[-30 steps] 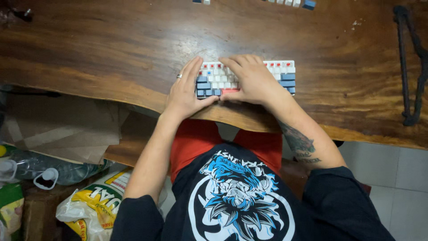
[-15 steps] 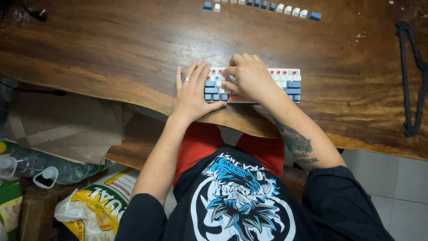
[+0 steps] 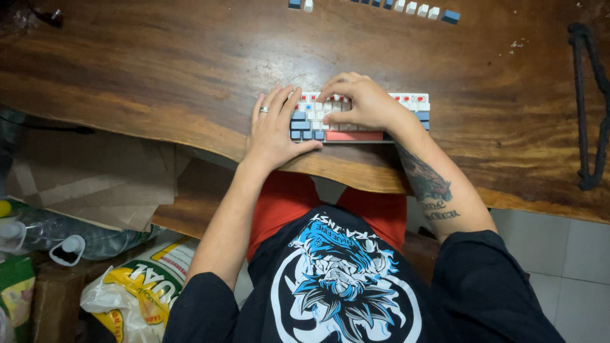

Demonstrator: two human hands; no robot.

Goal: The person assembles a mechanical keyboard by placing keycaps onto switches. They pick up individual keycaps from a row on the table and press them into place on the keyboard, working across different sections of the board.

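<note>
Glossy wooden table (image 3: 159, 70) (plastic keyboard (image 3: 416, 107)).

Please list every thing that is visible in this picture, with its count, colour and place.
keyboard: 1, white, blue and red keys, near table edge
loose keycaps: one row, white and blue, far edge
table: 1, brown wood
cord: 1, black, table's right end
cardboard: brown sheets, below the table, left
sack: 1, white and yellow, floor left
plastic bottles: clear, count unclear, floor left
left hand: ringed, flat on keyboard's left end
right hand: fingers curled over the keys
</note>
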